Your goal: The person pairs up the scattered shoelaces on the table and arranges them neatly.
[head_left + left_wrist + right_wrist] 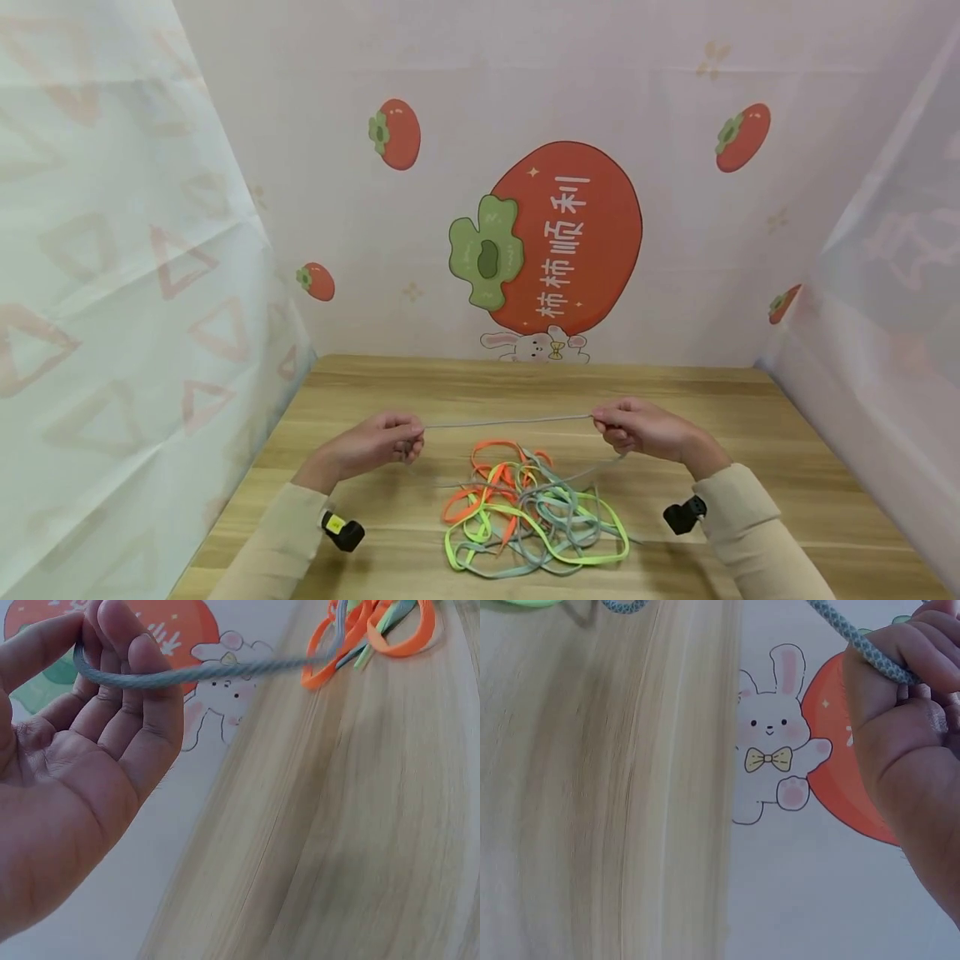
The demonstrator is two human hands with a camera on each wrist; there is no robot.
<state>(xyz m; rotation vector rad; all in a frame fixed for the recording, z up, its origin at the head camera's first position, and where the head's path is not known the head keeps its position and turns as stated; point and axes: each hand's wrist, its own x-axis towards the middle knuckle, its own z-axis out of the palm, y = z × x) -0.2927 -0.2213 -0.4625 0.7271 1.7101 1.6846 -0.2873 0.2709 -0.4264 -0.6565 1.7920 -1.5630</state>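
Observation:
A thin grey-blue round shoelace (510, 421) runs nearly straight between my two hands, above the table. My left hand (382, 437) pinches it at the left; in the left wrist view its loose part (225, 671) passes across the fingers and off toward the pile. At the right, my right hand (645, 429) grips the lace with fingers curled, and in the right wrist view the patterned cord (855, 641) enters the fist. Below and between the hands lies a tangled heap of laces: orange (457, 506), neon green (618, 529) and grey-blue (510, 573). The heap hides where individual laces cross.
The heap lies on a wood-grain table (360, 533). Behind it stands a pale back wall (337, 183) printed with persimmons and a rabbit, and patterned sheets close off the left side (135, 250) and right side (900, 275). Small black cameras sit at both wrists.

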